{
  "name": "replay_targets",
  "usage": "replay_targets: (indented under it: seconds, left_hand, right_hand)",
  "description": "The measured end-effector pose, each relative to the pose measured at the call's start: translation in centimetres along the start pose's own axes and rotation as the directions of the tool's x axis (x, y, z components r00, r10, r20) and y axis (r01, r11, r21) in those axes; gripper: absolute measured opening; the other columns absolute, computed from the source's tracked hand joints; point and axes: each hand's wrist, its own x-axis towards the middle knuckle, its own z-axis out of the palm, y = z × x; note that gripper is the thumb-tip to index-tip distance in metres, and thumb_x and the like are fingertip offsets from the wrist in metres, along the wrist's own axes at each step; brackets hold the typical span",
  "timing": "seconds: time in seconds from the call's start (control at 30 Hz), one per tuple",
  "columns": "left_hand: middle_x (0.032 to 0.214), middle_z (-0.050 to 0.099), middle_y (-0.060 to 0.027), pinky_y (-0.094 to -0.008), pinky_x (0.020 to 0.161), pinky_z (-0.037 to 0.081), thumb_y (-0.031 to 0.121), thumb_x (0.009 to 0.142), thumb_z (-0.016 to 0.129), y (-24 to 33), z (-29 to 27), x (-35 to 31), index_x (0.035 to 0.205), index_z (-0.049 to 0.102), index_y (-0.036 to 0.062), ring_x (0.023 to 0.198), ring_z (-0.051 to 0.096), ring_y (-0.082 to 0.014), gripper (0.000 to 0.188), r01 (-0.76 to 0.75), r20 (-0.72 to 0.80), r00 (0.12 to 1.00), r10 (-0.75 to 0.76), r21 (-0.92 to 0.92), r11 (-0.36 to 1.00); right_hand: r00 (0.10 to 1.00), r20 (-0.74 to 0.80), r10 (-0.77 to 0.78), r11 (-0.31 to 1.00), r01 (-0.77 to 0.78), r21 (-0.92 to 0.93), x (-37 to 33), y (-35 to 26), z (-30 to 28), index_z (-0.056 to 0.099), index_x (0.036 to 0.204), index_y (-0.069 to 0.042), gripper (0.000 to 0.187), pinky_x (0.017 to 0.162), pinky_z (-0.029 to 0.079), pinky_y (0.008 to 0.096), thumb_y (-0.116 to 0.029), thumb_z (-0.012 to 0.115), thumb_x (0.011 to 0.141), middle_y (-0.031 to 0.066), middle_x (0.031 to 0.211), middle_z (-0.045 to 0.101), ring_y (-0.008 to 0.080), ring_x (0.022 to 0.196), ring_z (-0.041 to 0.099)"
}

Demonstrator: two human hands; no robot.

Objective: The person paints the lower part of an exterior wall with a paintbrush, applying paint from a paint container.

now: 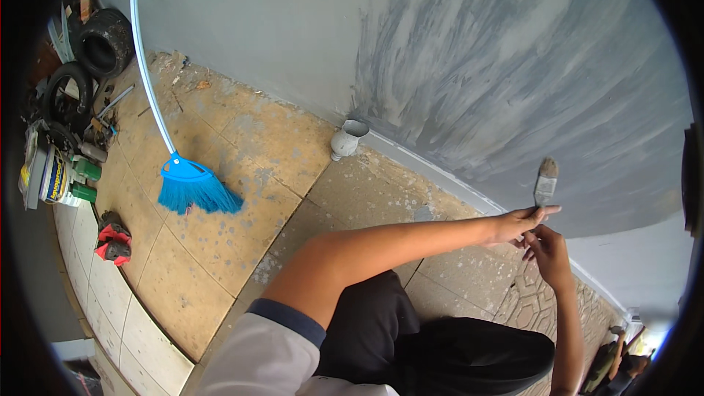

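Note:
A paintbrush [545,182] stands upright, bristles up, in front of the wall at the right. Its bristles are caked with greyish paint and the metal band is smeared. My left hand [512,226] is closed around its handle, with one finger stretched out to the right. Just below, my right hand [548,255] is closed, fingers curled in against the left hand. Whether it pinches the handle's end or something small is hidden. Beyond the hands, the wall [469,81] carries streaky dark grey brush strokes over lighter grey.
A paint-splashed grey pot [347,139] stands at the wall's foot. To its left, a blue broom [192,187] rests on the spotted tile floor [220,249]. Tyres [105,42], a white bucket [56,174] and a red-and-black object [114,240] lie far left. People [623,367] show lower right.

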Motion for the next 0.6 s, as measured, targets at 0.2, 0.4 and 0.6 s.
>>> replay_targets:
  seconds: [0.2, 0.4, 0.6]
  left_hand:
    - [0.144, 0.027, -0.0151, -0.0463, 0.106, 0.024, 0.070, 0.078, 0.043, 0.3, -8.6, -10.8, 0.141, 0.028, 0.0214, 0.133, 0.024, -0.0316, 0.080, 0.553, -0.374, 0.813, -0.446, 0.737, 0.390]
    - [0.128, 0.050, -0.0129, -0.0443, 0.098, 0.035, 0.057, 0.082, 0.052, -1.9, -11.3, -19.1, 0.121, 0.056, 0.0100, 0.116, 0.048, -0.0313, 0.061, 0.690, -0.766, -0.119, -0.631, 0.393, -0.607]
    - [0.127, 0.051, -0.0105, -0.0421, 0.093, 0.041, 0.055, 0.085, 0.048, -0.5, -11.1, -22.7, 0.122, 0.055, 0.0118, 0.114, 0.052, -0.0271, 0.058, 0.805, -0.803, 0.184, -0.567, 0.454, -0.381]
  right_hand:
    - [0.838, -0.107, -0.535, 0.825, 0.490, -0.282, 6.3, -5.7, 6.6, 0.058, 0.090, 0.002, 0.013, 0.056, 0.046, 0.0368, -0.009, 0.053, 0.088, 0.0170, 0.076, 0.061, 0.0304, 0.060, 0.060]
    - [0.671, 0.019, -0.742, 0.568, 0.642, -0.515, 16.3, -10.4, 17.1, 0.061, 0.086, -0.004, 0.017, 0.060, 0.049, 0.0428, -0.019, 0.055, 0.086, 0.0133, 0.083, 0.061, 0.0351, 0.071, 0.061]
    - [0.733, 0.053, -0.678, 0.554, 0.557, -0.619, 23.9, -10.4, 26.0, 0.061, 0.083, -0.004, 0.016, 0.061, 0.052, 0.0423, -0.016, 0.051, 0.086, 0.0144, 0.088, 0.061, 0.0346, 0.074, 0.063]
